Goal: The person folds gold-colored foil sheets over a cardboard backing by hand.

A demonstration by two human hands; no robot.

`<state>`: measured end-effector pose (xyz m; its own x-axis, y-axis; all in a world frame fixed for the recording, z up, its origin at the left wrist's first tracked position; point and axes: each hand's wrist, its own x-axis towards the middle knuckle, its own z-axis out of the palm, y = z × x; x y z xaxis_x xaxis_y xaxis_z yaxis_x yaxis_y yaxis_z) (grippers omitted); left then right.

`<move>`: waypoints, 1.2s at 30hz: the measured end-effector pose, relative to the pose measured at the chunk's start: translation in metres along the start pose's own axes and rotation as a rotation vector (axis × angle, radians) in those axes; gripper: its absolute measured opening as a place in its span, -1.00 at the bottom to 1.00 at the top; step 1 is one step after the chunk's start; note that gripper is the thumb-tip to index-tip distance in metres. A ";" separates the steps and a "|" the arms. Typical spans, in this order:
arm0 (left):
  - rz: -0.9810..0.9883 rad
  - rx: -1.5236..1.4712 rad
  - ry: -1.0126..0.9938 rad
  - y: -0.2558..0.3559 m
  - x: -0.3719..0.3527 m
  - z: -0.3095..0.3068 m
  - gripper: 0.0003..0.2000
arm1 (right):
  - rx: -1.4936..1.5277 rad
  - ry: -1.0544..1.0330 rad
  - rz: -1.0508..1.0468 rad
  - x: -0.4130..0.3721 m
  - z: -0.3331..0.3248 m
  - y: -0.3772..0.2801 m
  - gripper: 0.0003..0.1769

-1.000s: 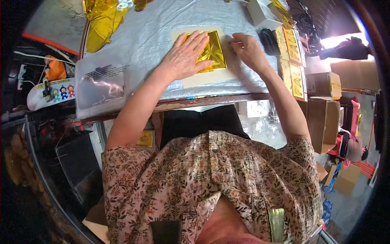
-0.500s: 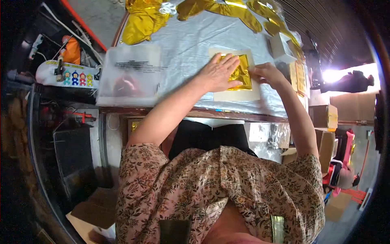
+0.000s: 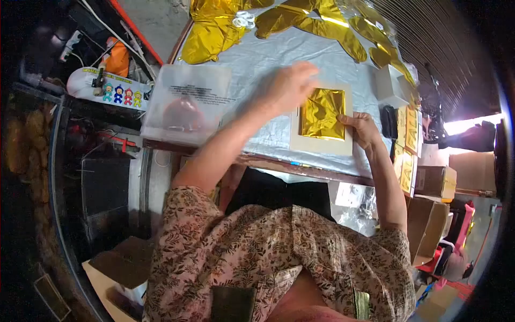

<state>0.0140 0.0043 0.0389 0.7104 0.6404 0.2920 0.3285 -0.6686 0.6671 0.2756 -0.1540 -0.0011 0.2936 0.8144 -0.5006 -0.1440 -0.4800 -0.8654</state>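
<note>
A crinkled gold foil sheet (image 3: 322,114) lies on a beige card (image 3: 322,144) on the silver-covered table (image 3: 257,59). My right hand (image 3: 360,126) rests on the foil's right edge and presses it against the card. My left hand (image 3: 289,86) is blurred, lifted just left of and above the foil, fingers loose, holding nothing that I can see.
Gold foil balloons (image 3: 214,32) lie along the table's far edge. A clear plastic bag (image 3: 185,102) sits at the left, a white box (image 3: 388,86) and a black object (image 3: 389,115) at the right. Yellow printed cards (image 3: 410,131) line the right edge. Cardboard boxes (image 3: 437,182) stand beyond.
My left hand has lifted off the gold foil and moved up and left. My right hand has slid down the foil's right edge. The view has shifted, so the table sits farther right.
</note>
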 end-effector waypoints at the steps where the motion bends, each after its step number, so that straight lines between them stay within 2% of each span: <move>1: -0.051 -0.018 0.094 -0.017 0.011 -0.016 -0.66 | 0.053 0.033 -0.030 -0.009 0.010 -0.006 -0.88; 2: -0.100 -0.037 0.186 -0.040 0.030 -0.033 -0.70 | 0.059 0.026 -0.028 -0.015 0.017 -0.010 -0.88; 4: -0.096 0.150 0.286 -0.082 0.064 -0.081 -0.75 | 0.189 0.040 -0.051 -0.019 0.023 -0.013 -0.89; 6: -0.213 0.357 0.376 -0.143 0.100 -0.113 -0.79 | 0.189 0.017 -0.061 -0.019 0.021 -0.011 -0.89; 8: -0.389 0.478 0.223 -0.177 0.123 -0.138 -0.67 | 0.156 -0.010 -0.062 -0.016 0.014 -0.007 -0.92; 9: -0.379 0.488 0.221 -0.183 0.134 -0.141 -0.67 | 0.189 -0.011 -0.061 -0.022 0.019 -0.011 -0.92; 11: -0.626 0.589 0.137 -0.193 0.157 -0.142 -0.56 | 0.230 -0.065 -0.035 -0.027 0.016 -0.015 -0.92; 12: -0.596 0.613 0.031 -0.198 0.167 -0.143 -0.50 | 0.238 -0.062 -0.035 -0.027 0.014 -0.013 -0.92; 13: -0.591 0.617 0.026 -0.203 0.176 -0.141 -0.50 | 0.251 -0.071 -0.028 -0.027 0.013 -0.012 -0.92; 15: -0.788 0.537 0.007 -0.211 0.189 -0.135 -0.52 | 0.282 -0.085 -0.016 -0.029 0.014 -0.014 -0.89; 23: -0.745 0.617 0.043 -0.252 0.205 -0.134 -0.55 | 0.338 -0.059 -0.004 -0.034 0.022 -0.023 -0.89; 24: -0.743 0.616 0.042 -0.276 0.207 -0.136 -0.55 | 0.334 -0.066 -0.004 -0.034 0.020 -0.023 -0.90; 26: -0.579 0.414 0.177 -0.335 0.211 -0.136 -0.58 | 0.370 -0.060 0.001 -0.034 0.018 -0.021 -0.90; 27: -0.577 0.413 0.181 -0.321 0.205 -0.141 -0.58 | 0.405 -0.058 0.000 -0.034 0.017 -0.021 -0.91; 29: -0.446 0.349 0.399 -0.276 0.186 -0.157 -0.55 | 0.411 -0.061 -0.004 -0.032 0.015 -0.018 -0.90; 30: -0.334 0.191 0.505 -0.273 0.181 -0.160 -0.58 | 0.388 -0.051 -0.012 -0.032 0.015 -0.017 -0.90; 31: -0.337 0.186 0.506 -0.252 0.172 -0.163 -0.58 | 0.366 -0.039 -0.014 -0.034 0.015 -0.015 -0.90; 33: -0.339 -0.079 0.411 -0.182 0.150 -0.173 -0.71 | 0.385 -0.037 -0.019 -0.037 0.020 -0.012 -0.87; 34: -0.346 -0.090 0.402 -0.176 0.143 -0.173 -0.71 | 0.381 -0.038 -0.020 -0.040 0.023 -0.012 -0.83; 36: -0.164 -0.474 0.284 -0.167 0.127 -0.169 -0.75 | 0.397 0.003 -0.021 -0.044 0.031 -0.005 -0.86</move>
<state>-0.0555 0.2613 0.0804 0.4574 0.8415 0.2876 0.0587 -0.3513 0.9344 0.2340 -0.1778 0.0242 0.3036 0.8215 -0.4828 -0.4915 -0.2991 -0.8179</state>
